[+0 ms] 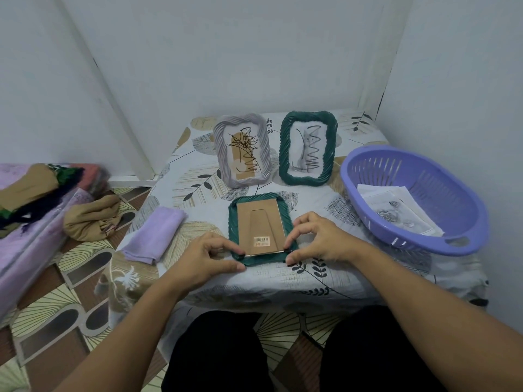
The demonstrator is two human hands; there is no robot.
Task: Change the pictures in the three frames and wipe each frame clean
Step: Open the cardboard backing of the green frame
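left hand and right hand pinching near corners of face-down green frame at centre, folded lilac cloth left, purple basket of prints right, grey frame and second green frame upright behind

Single head cam; wide-angle, looks forward and down from close above the surface; corner walls behind.

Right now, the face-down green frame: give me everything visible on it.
The green frame lies face-down on the table's near middle, in front of two standing frames. Its border looks like twisted rope, dark green. A brown cardboard-like back with a folded-flat stand fills it; a barcode sticker sits near the bottom. The left hand and right hand pinch the bottom corners, where the back's edge looks slightly lifted.
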